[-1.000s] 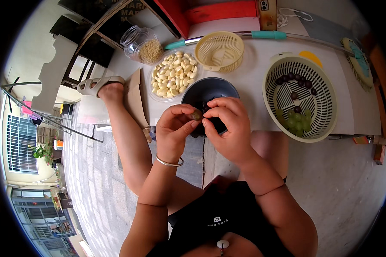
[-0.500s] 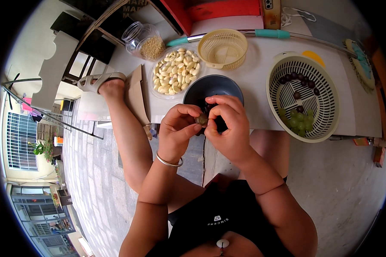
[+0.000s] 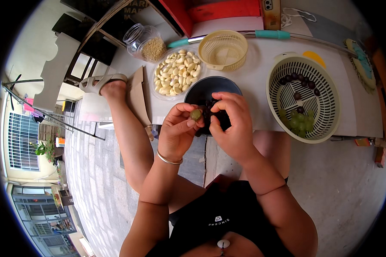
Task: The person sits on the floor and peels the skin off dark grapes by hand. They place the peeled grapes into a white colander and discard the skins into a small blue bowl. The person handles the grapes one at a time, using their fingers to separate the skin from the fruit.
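Note:
Between the thumb and fingers of my left hand [image 3: 178,132] is a round green grape [image 3: 195,114], its surface smooth and glossy like bare flesh. Just to its right, my right hand [image 3: 232,128] has curled fingers, with a gap showing between thumb and forefinger. I see nothing in that gap except what lies behind it. Both hands hover over the near side of a dark grey bowl [image 3: 201,88]. Dark purple pieces, grapes or skins, show inside it, partly hidden by my fingers.
A cream strainer basket [image 3: 338,100] at right holds purple grapes [image 3: 297,96] and green grapes [image 3: 302,123]. Left of the bowl stands a plate of pale peeled cloves or nuts [image 3: 176,73]. Behind are a smaller cream basket [image 3: 223,43] and a clear jar [image 3: 152,48] of pale grains.
My hands have drawn apart; the right thumb and forefinger have come off the grape and spread. The grape stays in my left hand, now showing more of its green side.

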Demonstrator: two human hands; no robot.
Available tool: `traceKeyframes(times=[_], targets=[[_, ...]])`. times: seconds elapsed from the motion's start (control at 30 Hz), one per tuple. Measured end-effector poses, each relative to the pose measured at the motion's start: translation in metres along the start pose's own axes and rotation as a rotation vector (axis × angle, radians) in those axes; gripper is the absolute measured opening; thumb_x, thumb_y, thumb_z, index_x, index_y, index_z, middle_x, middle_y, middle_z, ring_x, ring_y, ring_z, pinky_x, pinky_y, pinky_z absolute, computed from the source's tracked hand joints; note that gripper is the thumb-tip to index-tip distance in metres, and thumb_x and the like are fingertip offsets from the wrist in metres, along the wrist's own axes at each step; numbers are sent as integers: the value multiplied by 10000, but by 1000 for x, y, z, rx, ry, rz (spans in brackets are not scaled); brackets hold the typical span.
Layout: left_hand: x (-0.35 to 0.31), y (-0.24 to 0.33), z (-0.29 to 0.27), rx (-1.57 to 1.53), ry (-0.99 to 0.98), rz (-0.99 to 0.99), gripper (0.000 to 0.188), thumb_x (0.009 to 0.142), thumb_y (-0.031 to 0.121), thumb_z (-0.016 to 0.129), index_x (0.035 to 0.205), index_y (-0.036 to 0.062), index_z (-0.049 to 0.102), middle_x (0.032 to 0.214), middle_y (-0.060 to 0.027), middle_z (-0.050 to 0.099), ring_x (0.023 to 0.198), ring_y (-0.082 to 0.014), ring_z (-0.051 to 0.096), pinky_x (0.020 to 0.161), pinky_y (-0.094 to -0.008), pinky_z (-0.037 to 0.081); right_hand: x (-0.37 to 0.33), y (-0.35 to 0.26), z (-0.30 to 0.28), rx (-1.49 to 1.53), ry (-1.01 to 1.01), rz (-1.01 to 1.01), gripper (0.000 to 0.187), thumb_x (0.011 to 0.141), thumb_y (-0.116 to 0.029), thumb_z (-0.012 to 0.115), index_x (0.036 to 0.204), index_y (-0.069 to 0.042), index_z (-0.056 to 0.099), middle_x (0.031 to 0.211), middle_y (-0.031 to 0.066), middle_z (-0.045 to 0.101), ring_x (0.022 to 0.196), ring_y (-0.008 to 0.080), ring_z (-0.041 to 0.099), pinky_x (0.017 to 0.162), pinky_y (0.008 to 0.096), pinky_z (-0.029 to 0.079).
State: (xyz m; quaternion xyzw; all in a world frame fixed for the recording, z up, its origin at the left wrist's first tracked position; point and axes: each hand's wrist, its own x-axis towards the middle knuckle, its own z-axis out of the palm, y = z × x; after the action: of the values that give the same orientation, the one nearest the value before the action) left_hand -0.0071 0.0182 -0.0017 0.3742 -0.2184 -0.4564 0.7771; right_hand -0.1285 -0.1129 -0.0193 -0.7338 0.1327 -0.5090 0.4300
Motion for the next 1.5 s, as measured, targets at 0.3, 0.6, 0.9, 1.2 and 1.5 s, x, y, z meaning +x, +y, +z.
traceKeyframes(times=[0.3,0.6,0.9,1.2,1.5], targets=[[-5,-15,10,590,65,419,353,790,-194,686,1054,17,586,1210,-106,566,1071,-194,621,1075,-408,471,-6,-4,7,25,1,15,179,703,-22,760,822,-55,631,1204,151,657,1056,350,609,916,449,483],[-8,-17,13,396,51,295,355,785,-179,687,1050,33,583,1177,-113,594,1058,-192,622,1032,-383,490,-5,-2,7,89,25,3,175,679,36,694,788,-50,587,1166,138,673,1012,340,625,892,431,494],[1,2,6,-69,-80,-150,201,887,15,621,1080,43,572,973,-116,639,869,-231,641,792,-352,514,1,2,1,137,-16,14,158,690,36,683,777,-52,585,1155,121,671,1035,319,623,892,415,493],[1,5,4,-231,-145,-258,199,890,36,609,1084,48,568,953,-123,609,830,-240,605,768,-358,486,2,4,0,85,-14,23,170,687,42,677,795,-53,587,1105,114,675,1001,331,630,878,415,492],[0,14,-3,14,-75,-101,194,911,53,597,1103,26,596,1130,-161,619,900,-224,575,781,-350,487,4,-1,-7,-41,-34,-39,223,713,43,659,907,-68,662,1144,125,666,1039,343,616,909,437,473]])
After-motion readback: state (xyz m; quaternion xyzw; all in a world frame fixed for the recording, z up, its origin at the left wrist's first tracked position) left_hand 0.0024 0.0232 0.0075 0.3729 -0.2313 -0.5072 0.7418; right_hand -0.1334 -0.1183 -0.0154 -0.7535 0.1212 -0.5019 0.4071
